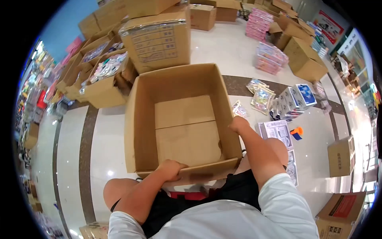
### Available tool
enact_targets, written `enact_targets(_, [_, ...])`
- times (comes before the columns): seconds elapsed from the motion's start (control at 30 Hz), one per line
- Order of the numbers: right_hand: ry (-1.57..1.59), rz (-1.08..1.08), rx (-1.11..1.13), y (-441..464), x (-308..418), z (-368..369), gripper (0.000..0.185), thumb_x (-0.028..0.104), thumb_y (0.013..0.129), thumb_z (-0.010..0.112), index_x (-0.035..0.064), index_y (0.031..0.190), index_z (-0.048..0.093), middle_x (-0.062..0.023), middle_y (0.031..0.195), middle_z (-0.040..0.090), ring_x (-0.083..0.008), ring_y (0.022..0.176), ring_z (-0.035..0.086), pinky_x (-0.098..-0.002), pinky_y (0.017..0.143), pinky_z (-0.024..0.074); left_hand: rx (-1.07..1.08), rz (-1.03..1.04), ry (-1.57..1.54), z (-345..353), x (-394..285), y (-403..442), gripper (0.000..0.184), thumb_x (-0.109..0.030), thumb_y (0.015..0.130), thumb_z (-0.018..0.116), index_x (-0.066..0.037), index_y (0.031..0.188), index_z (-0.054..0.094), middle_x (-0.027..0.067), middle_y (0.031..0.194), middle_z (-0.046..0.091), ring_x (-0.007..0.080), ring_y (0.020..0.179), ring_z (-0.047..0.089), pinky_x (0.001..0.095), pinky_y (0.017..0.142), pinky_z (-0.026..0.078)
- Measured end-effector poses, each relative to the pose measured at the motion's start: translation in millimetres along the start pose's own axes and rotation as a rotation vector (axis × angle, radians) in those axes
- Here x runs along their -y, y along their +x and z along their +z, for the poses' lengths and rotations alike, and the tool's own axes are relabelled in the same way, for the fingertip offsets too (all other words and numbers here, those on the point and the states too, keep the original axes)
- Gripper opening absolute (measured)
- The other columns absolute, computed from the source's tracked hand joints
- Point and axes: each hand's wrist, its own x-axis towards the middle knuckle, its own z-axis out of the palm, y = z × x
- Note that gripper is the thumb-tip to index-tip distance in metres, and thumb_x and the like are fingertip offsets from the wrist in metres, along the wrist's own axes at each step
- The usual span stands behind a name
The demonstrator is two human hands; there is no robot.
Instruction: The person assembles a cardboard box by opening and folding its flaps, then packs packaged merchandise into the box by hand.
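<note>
A large open cardboard box [185,137] stands upright between my knees, and its bare brown floor shows. My left hand [171,170] is closed over the near rim, with the thumb lying along the edge. At the right rim, my right hand [239,124] is closed on the side of the same box; its fingertips are hidden. Just beyond that hand lies a small clear packet [240,109] on the floor.
A taped carton [157,44] stands behind the box, with open cartons of packets [107,87] at left. To the right are clear packets [262,98], blue-and-white boxes [294,99], a flat white box [275,131] and an orange-and-blue item [296,133]. Pink packages [270,57] stand farther back.
</note>
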Motion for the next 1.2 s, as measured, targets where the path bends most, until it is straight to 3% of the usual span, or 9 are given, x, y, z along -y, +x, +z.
enact_targets(0.07, [0.076, -0.004, -0.002, 0, 3, -1, 0.042, 0.032, 0.076, 0.073, 0.0018, 0.105, 0.074, -0.0189, 0.107, 0.072, -0.0328, 0.101, 0.07, -0.0406, 0.087, 0.0554, 0.02, -0.01, -0.01, -6, -2, -2, 0.054, -0.037, 0.078, 0.075, -0.023, 0.129, 0.063, 0.0089, 0.086, 0.073, 0.0318, 0.086, 0.07, 0.0453, 0.079, 0.054])
enact_targets(0.13, [0.05, 0.008, -0.007, -6, 6, -5, 0.042, 0.03, 0.077, 0.072, 0.0011, 0.107, 0.073, -0.019, 0.108, 0.072, -0.0326, 0.1, 0.071, -0.0404, 0.087, 0.0554, 0.105, -0.059, -0.01, -11, -4, -1, 0.058, -0.037, 0.078, 0.074, -0.023, 0.132, 0.061, 0.0098, 0.096, 0.073, 0.031, 0.092, 0.07, 0.0465, 0.082, 0.054])
enact_targets(0.2, [-0.003, 0.053, 0.009, -15, 13, -12, 0.035, 0.019, 0.079, 0.065, 0.0028, 0.108, 0.074, -0.0164, 0.114, 0.072, -0.0307, 0.107, 0.07, -0.0404, 0.087, 0.0557, 0.108, -0.052, -0.013, -12, -3, 1, 0.057, -0.037, 0.078, 0.074, -0.023, 0.132, 0.061, 0.01, 0.096, 0.073, 0.0314, 0.092, 0.069, 0.0463, 0.081, 0.054])
enact_targets(0.37, [0.073, 0.03, -0.001, -6, 8, -2, 0.035, 0.022, 0.078, 0.067, 0.0038, 0.107, 0.074, -0.0159, 0.113, 0.072, -0.0305, 0.105, 0.07, -0.0396, 0.087, 0.0561, -0.016, 0.018, -0.009, -3, 4, -2, 0.056, -0.037, 0.077, 0.075, -0.022, 0.13, 0.063, 0.0102, 0.091, 0.073, 0.0328, 0.09, 0.069, 0.0461, 0.08, 0.054])
enact_targets(0.57, [0.088, 0.037, -0.011, 6, 7, 9, 0.035, 0.023, 0.078, 0.068, 0.0046, 0.108, 0.074, -0.016, 0.114, 0.072, -0.0309, 0.107, 0.07, -0.0407, 0.088, 0.0558, 0.044, -0.019, -0.028, -2, 5, -3, 0.063, -0.041, 0.075, 0.077, -0.022, 0.133, 0.061, 0.0139, 0.097, 0.073, 0.0343, 0.088, 0.07, 0.0466, 0.078, 0.055])
enact_targets(0.7, [0.086, 0.048, -0.068, -10, 12, -3, 0.036, 0.021, 0.079, 0.066, 0.0034, 0.11, 0.073, -0.018, 0.115, 0.071, -0.0318, 0.108, 0.069, -0.0418, 0.089, 0.0554, 0.063, -0.014, -0.001, -5, 5, 0, 0.063, -0.047, 0.077, 0.074, -0.025, 0.134, 0.06, 0.011, 0.096, 0.073, 0.032, 0.091, 0.07, 0.0461, 0.079, 0.055])
enact_targets(0.87, [0.08, 0.011, 0.023, -8, 9, -1, 0.038, 0.021, 0.08, 0.066, 0.0022, 0.112, 0.072, -0.019, 0.118, 0.07, -0.032, 0.109, 0.069, -0.0416, 0.09, 0.0551, 0.061, -0.02, 0.005, 5, 9, 2, 0.06, -0.047, 0.078, 0.073, -0.027, 0.133, 0.061, 0.0072, 0.094, 0.074, 0.03, 0.092, 0.07, 0.0453, 0.08, 0.055])
enact_targets(1.2, [0.111, 0.065, -0.005, -11, 12, -1, 0.037, 0.019, 0.079, 0.066, 0.0018, 0.11, 0.072, -0.0183, 0.116, 0.071, -0.0318, 0.108, 0.069, -0.0406, 0.09, 0.0552, 0.081, -0.034, -0.022, -5, 1, -2, 0.061, -0.047, 0.077, 0.074, -0.026, 0.132, 0.061, 0.0096, 0.095, 0.074, 0.0313, 0.093, 0.07, 0.0465, 0.081, 0.055])
